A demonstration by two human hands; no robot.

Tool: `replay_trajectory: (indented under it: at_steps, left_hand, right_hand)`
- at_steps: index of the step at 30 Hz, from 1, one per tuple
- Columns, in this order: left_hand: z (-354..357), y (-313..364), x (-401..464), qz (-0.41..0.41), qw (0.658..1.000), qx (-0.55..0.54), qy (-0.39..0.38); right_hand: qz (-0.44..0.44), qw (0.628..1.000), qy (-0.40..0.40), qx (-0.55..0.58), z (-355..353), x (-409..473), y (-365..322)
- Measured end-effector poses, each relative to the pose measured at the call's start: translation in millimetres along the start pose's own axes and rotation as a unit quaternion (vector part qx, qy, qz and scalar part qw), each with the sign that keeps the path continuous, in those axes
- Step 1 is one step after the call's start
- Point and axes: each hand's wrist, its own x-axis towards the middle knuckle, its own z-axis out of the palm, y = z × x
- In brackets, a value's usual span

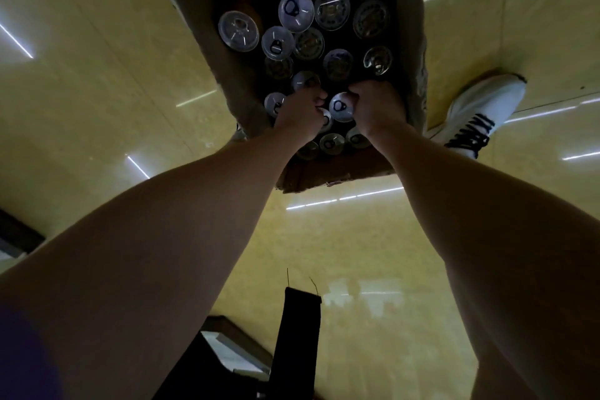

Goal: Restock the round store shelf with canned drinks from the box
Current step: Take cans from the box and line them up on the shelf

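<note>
View straight down from the head camera onto one open cardboard box (415, 42) standing on a glossy yellow tiled floor (97, 91). Inside the box stand upright canned drinks (331, 8), each topped with a clear plastic lid; about twenty tops can be counted, though the dim interior and overlapping lids make the exact number uncertain, and the far end of the box is cut off by the upper frame edge. Two bare forearms reach down into the near end of the box. The left hand (300, 112) is curled closed over a can at the near left, whose body is hidden by the fingers; the right hand (376, 105) is closed around the side of a can (341, 106) whose pull tab and lid remain visible just left of the thumb. The two hands sit close together, nearly touching. One white shoe with black laces (480, 117) rests on the floor just right of the box. One dark strap (297, 334) hangs at the bottom centre, with a dark, poorly lit object beneath it that cannot be identified. The round store shelf is not in view. Several bright streaks on the floor are light reflections.
</note>
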Motion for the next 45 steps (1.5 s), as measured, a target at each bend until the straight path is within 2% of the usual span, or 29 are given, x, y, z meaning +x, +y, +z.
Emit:
replay_trajectory:
  at_steps: [3, 6, 10, 15, 20, 25, 28, 31, 34, 40, 45]
  left_hand:
    - [-6.6, 3.7, -17.0, 0.035, 0.998, 0.057, -0.015]
    - [-15.9, 15.6, -39.1, 0.053, 0.996, 0.068, -0.032]
    - [-35.3, 44.0, -73.6, 0.048, 0.998, 0.031, -0.029]
    - [-70.3, 86.7, -132.1, 0.103, 0.994, 0.027, -0.004]
    - [-108.2, 137.9, -222.5, 0.147, 0.988, -0.042, 0.038]
    - [-156.9, 184.4, -343.1, 0.182, 0.981, -0.064, 0.035]
    - [-187.2, 206.6, -418.1, 0.232, 0.965, -0.123, 0.021]
    - [-208.3, 223.8, -479.2, 0.268, 0.948, -0.155, 0.073]
    - [-222.9, 240.3, -537.9, 0.284, 0.933, -0.202, 0.083]
    - [-246.5, 266.8, -631.3, 0.332, 0.908, -0.218, 0.129]
    - [-263.8, 281.7, -692.5, 0.371, 0.890, -0.205, 0.166]
  right_hand:
    - [0.037, 0.993, -0.008, 0.109, -15.7, -17.1, -5.7]
    - [0.041, 0.990, -0.015, 0.134, -46.3, -36.4, -12.1]
    - [0.029, 0.986, -0.033, 0.160, -94.4, -65.9, -28.1]
    - [-0.007, 0.984, -0.012, 0.179, -160.9, -118.3, -63.0]
    - [-0.005, 0.984, 0.012, 0.176, -228.6, -190.1, -105.6]
    - [-0.036, 0.978, 0.027, 0.201, -300.4, -292.2, -155.2]
    - [-0.068, 0.980, 0.068, 0.177, -342.5, -349.5, -181.8]
    - [-0.110, 0.971, 0.113, 0.179, -376.5, -391.3, -205.0]
    - [-0.140, 0.967, 0.144, 0.160, -409.2, -415.3, -223.6]
    - [-0.228, 0.947, 0.215, 0.065, -472.7, -536.6, -273.1]
    - [-0.295, 0.940, 0.167, 0.047, -504.2, -588.0, -296.8]
